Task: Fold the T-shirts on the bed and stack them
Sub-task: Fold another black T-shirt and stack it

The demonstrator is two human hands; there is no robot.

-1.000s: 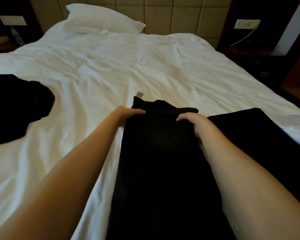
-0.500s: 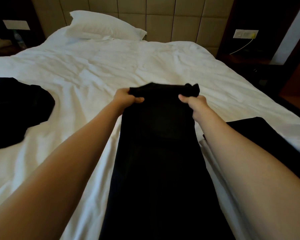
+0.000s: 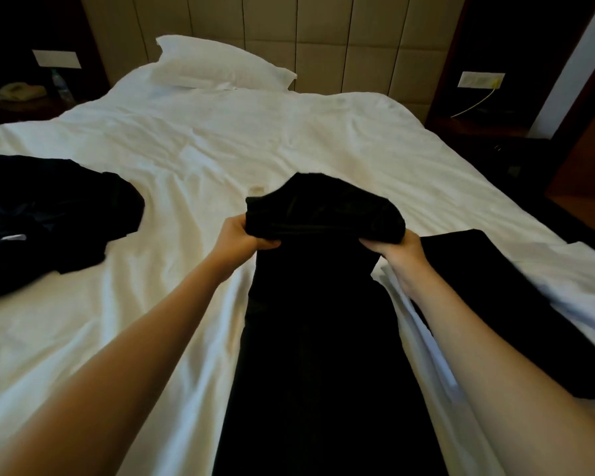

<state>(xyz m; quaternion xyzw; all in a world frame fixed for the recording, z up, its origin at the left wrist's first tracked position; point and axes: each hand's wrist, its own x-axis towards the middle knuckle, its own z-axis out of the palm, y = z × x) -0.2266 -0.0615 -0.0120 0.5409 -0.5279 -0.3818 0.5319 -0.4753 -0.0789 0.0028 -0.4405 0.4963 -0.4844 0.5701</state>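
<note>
One wide-angle camera, worn on the person's head, supplies the single view. It stands over the foot end of the bed [image 3: 220,149] and faces forward and down, toward the headboard [image 3: 323,39]. Both forearms run up from the lower corners to the left hand [image 3: 239,237] and right hand [image 3: 401,252], which grip the T-shirt [image 3: 323,214] near frame centre, close to the lens. The pillow [image 3: 217,68] lies far beyond the grip.

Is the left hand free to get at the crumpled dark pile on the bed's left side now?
Probably not yet: the left hand grips the far end of the black T-shirt together with the right hand. The path looks free, only bare sheet lying between it and the crumpled pile.
</note>
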